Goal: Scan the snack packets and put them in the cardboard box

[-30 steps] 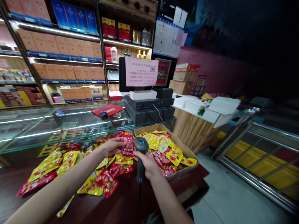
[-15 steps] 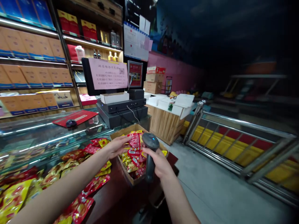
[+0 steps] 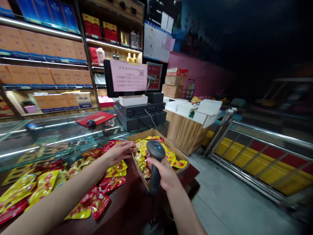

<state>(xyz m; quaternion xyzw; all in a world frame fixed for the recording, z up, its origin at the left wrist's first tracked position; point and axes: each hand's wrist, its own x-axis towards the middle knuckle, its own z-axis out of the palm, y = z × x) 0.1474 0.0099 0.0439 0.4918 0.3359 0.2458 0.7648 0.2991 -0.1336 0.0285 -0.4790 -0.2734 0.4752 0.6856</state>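
Note:
My right hand is wrapped round the handle of a dark grey barcode scanner, which is upright with a small blue light on its head. Behind the scanner stands an open cardboard box filled with yellow and red snack packets. My left hand reaches over the box's left edge, fingers stretched out and nothing plainly held. To its left, more loose red and yellow snack packets lie spread on the dark red counter. The scanner hides part of the box's contents.
A glass display case runs along the left, with a red folder and a mouse on top. Behind the box stand a monitor and a black cash drawer. A metal railing is at the right.
The red packet with a barcode that was by my left fingers no longer shows there. Yellow packets in the box are now uncovered. The view has turned left; the scanner stays in my right hand.

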